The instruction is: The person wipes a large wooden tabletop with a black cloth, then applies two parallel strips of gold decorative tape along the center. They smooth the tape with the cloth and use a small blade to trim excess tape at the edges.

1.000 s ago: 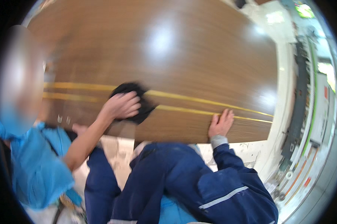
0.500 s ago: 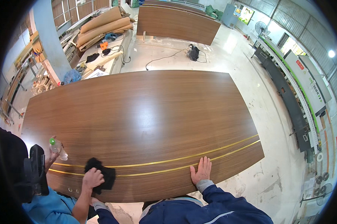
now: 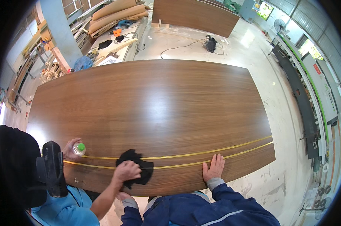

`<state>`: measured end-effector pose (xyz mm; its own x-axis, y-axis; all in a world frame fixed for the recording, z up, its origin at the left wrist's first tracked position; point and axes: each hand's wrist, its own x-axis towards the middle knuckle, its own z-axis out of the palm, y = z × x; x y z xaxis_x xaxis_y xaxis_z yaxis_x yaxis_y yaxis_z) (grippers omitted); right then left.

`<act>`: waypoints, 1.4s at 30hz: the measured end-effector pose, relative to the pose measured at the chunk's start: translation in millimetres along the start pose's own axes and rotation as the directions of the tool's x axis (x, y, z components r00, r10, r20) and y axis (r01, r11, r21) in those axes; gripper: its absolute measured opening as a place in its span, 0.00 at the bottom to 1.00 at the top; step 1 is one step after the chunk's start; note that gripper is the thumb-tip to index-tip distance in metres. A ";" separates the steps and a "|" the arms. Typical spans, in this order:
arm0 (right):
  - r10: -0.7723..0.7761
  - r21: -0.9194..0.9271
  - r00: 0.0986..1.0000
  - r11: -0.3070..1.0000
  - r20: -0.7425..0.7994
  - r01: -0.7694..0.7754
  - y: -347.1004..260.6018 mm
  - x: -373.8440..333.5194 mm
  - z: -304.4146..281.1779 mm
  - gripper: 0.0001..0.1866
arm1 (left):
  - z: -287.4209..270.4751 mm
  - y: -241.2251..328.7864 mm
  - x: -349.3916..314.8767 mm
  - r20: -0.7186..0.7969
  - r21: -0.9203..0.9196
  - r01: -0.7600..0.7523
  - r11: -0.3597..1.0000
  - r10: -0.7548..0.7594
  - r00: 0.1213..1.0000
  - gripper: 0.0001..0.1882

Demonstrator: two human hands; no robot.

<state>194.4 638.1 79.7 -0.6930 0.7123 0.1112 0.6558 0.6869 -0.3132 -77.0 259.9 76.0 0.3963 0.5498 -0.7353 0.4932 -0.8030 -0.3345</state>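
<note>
A large brown wood-grain panel (image 3: 155,113) with two gold strips (image 3: 185,153) along its near side lies before me. My right hand (image 3: 214,167) rests flat on it by the lower strip, fingers stretched out, holding nothing. My left hand (image 3: 125,197) is low at the near edge, beside a co-worker's forearm; its fingers are mostly hidden. That co-worker, in a light blue shirt (image 3: 78,207), presses a black cloth (image 3: 146,173) onto the strips with one hand (image 3: 127,171). The co-worker's other hand (image 3: 69,148) holds a clear bottle (image 3: 79,149) with a green cap.
Past the panel's far edge, a black bag-like bundle (image 3: 210,44) and a cable lie on the pale floor. More brown panels (image 3: 195,17) stand behind. A cluttered bench (image 3: 129,47) is at the far left, a long machine (image 3: 297,90) along the right.
The co-worker's cloth has moved right along the gold strips, and the bottle has also shifted right. My left hand has moved right along the near edge. My right hand stays flat on the panel.
</note>
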 end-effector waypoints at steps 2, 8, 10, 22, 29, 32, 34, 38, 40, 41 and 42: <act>-0.077 -0.067 0.996 0.995 -0.042 0.074 1.8 0.0 2.8 0.37 | -29.8 61.6 18.9 0.685 0.209 -0.932 0.297 0.635 0.357 0.37; -0.149 -0.149 0.988 0.979 -0.039 0.141 8.0 -1.4 8.4 0.30 | -20.5 148.6 75.6 0.901 -0.295 -0.916 -0.272 0.240 -0.362 0.48; -0.151 -0.146 0.988 0.978 -0.016 0.147 10.3 -1.3 8.9 0.29 | -17.6 147.9 77.5 0.888 -0.242 -0.946 -0.215 0.343 -0.306 0.49; -0.140 -0.174 0.990 0.975 0.008 0.139 10.1 0.3 9.8 0.30 | -28.9 124.4 68.2 0.814 -0.190 -0.945 -0.267 0.496 -0.304 0.50; -0.116 -0.196 0.992 0.973 0.042 0.123 13.5 1.4 11.2 0.30 | -15.5 145.2 86.1 0.814 -0.347 -0.898 -0.271 0.389 -0.432 0.44; -0.124 -0.181 0.992 0.975 0.029 0.127 13.9 1.8 11.5 0.30 | -12.3 149.9 90.8 0.781 -0.343 -0.849 -0.402 0.379 -0.496 0.41; -0.124 -0.179 0.992 0.976 0.035 0.128 14.0 1.7 11.6 0.30 | -17.1 150.1 84.9 0.806 -0.303 -0.935 -0.185 0.473 -0.355 0.40; -0.096 -0.188 0.994 0.977 0.055 0.104 13.9 0.9 11.3 0.30 | -35.8 112.8 62.4 0.810 -0.238 -0.957 -0.163 0.511 -0.289 0.38; -0.092 -0.180 0.994 0.978 0.066 0.103 13.9 0.5 11.3 0.30 | -45.0 71.1 54.8 0.805 -0.523 -0.654 -0.547 -0.063 -0.591 0.36; -0.086 -0.179 0.994 0.979 0.071 0.098 14.9 0.5 11.0 0.30 | -42.7 43.1 55.5 0.576 -0.811 -0.232 -0.538 -0.659 -0.484 0.37; -0.087 -0.177 0.994 0.979 0.070 0.098 14.2 0.2 11.3 0.30 | -40.0 17.4 56.5 0.203 -0.970 0.125 -0.209 -0.977 -0.062 0.41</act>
<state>200.2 646.5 64.7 -0.7665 0.6382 0.0713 0.6274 0.7680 -0.1288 -15.0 286.1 52.2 -0.6636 0.7040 0.2530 0.6973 0.4596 0.5501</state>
